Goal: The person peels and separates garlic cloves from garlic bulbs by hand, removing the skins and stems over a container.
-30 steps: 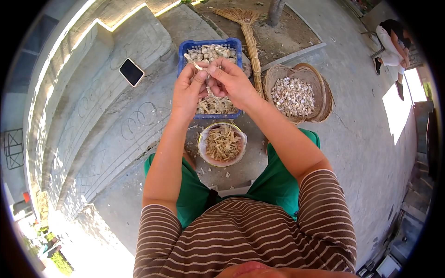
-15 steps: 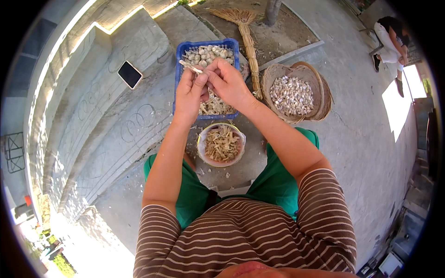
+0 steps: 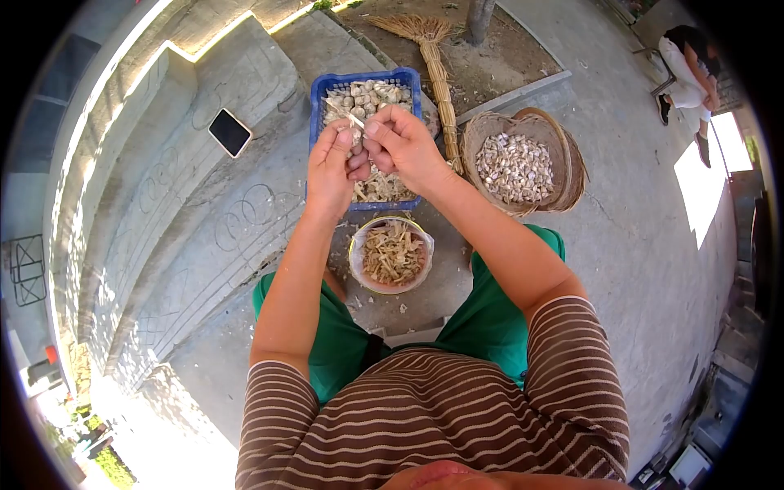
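Above the blue plastic crate (image 3: pixel 321 82), my two hands meet around a garlic bulb (image 3: pixel 357 131) with a pale stub of stem pointing up. My left hand (image 3: pixel 329 167) is closed on the bulb from the left. From the right, my right hand (image 3: pixel 407 151) pinches at it with thumb and fingers; the fingers partly hide the bulb. Whole garlic bulbs (image 3: pixel 367 94) fill the far part of the crate, and dry stems and skins (image 3: pixel 384 189) lie in its near part. Closer to me, a lined bucket (image 3: pixel 356 269) holds dry garlic scraps (image 3: pixel 390 255).
A wicker basket (image 3: pixel 565 175) of loose garlic cloves (image 3: pixel 514 167) stands to the right. A straw broom (image 3: pixel 437 73) lies behind it. A phone (image 3: pixel 229 132) rests on the concrete at left. Another person (image 3: pixel 692 69) sits at far right.
The garlic stem, which stuck out to the left, now points up between my fingers. My left hand has turned slightly, and my right hand has shifted a little.
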Tool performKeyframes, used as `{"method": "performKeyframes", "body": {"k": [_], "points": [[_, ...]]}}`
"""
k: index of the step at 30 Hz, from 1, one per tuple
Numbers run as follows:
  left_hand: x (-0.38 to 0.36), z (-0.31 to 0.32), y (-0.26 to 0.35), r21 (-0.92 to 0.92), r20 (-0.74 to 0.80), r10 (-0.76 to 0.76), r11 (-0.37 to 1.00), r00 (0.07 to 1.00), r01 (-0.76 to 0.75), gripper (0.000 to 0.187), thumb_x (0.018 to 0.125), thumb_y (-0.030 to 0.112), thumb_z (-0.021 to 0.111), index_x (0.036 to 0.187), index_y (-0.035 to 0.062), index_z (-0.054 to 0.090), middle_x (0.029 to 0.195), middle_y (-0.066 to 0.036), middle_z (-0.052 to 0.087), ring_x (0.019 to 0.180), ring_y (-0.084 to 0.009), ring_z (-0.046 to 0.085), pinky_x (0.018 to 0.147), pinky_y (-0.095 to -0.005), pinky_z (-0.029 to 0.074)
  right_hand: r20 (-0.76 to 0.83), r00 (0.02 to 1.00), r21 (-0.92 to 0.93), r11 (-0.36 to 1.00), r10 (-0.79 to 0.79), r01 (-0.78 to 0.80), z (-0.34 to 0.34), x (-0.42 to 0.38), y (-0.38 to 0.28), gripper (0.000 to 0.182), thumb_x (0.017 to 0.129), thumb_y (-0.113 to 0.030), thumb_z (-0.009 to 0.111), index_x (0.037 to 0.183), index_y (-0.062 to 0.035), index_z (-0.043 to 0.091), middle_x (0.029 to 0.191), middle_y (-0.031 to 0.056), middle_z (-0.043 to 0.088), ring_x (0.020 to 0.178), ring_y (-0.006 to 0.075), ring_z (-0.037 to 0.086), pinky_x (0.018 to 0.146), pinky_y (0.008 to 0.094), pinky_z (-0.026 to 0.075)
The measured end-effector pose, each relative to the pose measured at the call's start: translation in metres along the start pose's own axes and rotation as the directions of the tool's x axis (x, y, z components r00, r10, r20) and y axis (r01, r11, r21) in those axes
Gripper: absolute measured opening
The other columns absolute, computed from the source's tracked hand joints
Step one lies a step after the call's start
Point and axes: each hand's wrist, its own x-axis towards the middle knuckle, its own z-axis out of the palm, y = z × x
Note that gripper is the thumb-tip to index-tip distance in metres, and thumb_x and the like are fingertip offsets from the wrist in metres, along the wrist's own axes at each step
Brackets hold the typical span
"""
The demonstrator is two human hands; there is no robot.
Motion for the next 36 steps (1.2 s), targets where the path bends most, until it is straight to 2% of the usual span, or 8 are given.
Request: {"method": "performKeyframes", "body": {"k": [6,17,21,24,26,27,29,36], "points": [[0.001,0.007,0.002,-0.047,0.018,0.031,0.998,0.999,-0.03,0.015,0.096,0.017,0.047,0.105,0.0059,0.051,0.079,-0.001,0.046,0.063,-0.0096,0.041,0.048,-0.0209,0.034,-0.05,0.999,0.064,0.998,-0.007,0.01,0.004,0.004,-0.01,0.008,0.093,-0.01,0.052,0.089,-0.0035,0.049,0.067,0.0017,0.051,0.048,0.0063,0.041,0.041,0.0211,0.032],[0.004,-0.005,0.0,-0.448,0.221,-0.113,0.87,0.969,0.204,0.024,0.096,0.018,0.045,0.118,0.0078,0.047,0.08,-0.005,0.044,0.065,-0.012,0.04,0.048,-0.0202,0.033,-0.147,0.959,-0.424,0.891,-0.244,0.161,-0.003,0.019,0.004,0.008,0.091,-0.008,0.054,0.091,-0.0008,0.053,0.073,0.0046,0.057,0.058,0.0085,0.051,0.05,0.0237,0.042],[0.002,-0.003,0.004,-0.487,0.284,-0.043,0.854,0.958,0.183,0.023,0.096,0.018,0.045,0.117,0.007,0.047,0.083,-0.006,0.045,0.066,-0.0126,0.04,0.048,-0.02,0.033,-0.188,0.955,-0.612,0.788,-0.229,0.068,-0.013,0.023,-0.003,0.011,0.091,-0.011,0.054,0.097,-0.0023,0.055,0.076,0.0079,0.059,0.059,0.0093,0.053,0.052,0.0256,0.044],[0.002,-0.002,0.009,-0.372,0.21,-0.053,0.919,0.976,0.13,0.023,0.096,0.018,0.045,0.116,0.0066,0.047,0.083,-0.007,0.045,0.066,-0.0131,0.04,0.049,-0.0202,0.033,-0.105,0.977,-0.786,0.618,-0.184,0.032,-0.02,0.025,-0.006,0.015,0.091,-0.014,0.053,0.102,-0.005,0.058,0.075,0.0098,0.061,0.058,0.01,0.054,0.053,0.0266,0.046],[0.001,0.001,0.01,-0.303,0.11,-0.052,0.949,0.993,0.083,0.019,0.096,0.017,0.047,0.111,0.0054,0.048,0.083,-0.007,0.046,0.067,-0.0136,0.041,0.049,-0.0203,0.033,0.189,0.876,-0.977,0.006,-0.444,0.213,-0.033,0.03,0.003,0.017,0.091,-0.019,0.055,0.102,-0.0076,0.061,0.072,0.0097,0.061,0.058,0.0103,0.055,0.053,0.0272,0.046],[0.001,0.0,0.009,-0.304,0.109,-0.053,0.949,0.993,0.084,0.019,0.096,0.017,0.047,0.111,0.0054,0.048,0.083,-0.007,0.046,0.067,-0.0136,0.041,0.049,-0.0203,0.033,0.188,0.877,-0.977,0.007,-0.442,0.213,-0.03,0.029,0.0,0.017,0.091,-0.019,0.055,0.102,-0.0076,0.061,0.072,0.0097,0.061,0.058,0.0103,0.055,0.053,0.0272,0.046],[0.003,-0.001,0.007,-0.223,-0.018,-0.055,0.974,0.998,0.05,0.013,0.093,0.017,0.053,0.1,0.0065,0.049,0.078,-0.005,0.05,0.064,-0.0127,0.044,0.049,-0.0213,0.034,-0.025,0.972,-0.716,0.683,-0.232,0.145,-0.016,0.027,-0.015,0.015,0.087,-0.018,0.061,0.094,-0.0047,0.062,0.069,0.007,0.061,0.058,0.0097,0.056,0.053,0.0251,0.046],[0.007,-0.006,-0.001,-0.024,-0.038,0.034,0.999,0.999,-0.035,0.013,0.093,0.018,0.054,0.089,0.0067,0.049,0.071,-0.003,0.048,0.059,-0.0095,0.042,0.047,-0.0211,0.033,0.08,0.995,-0.564,0.821,-0.061,0.095,-0.001,0.013,-0.024,0.012,0.084,-0.009,0.066,0.091,-0.0015,0.059,0.07,-0.0001,0.059,0.055,0.0055,0.053,0.046,0.0189,0.041]]}}
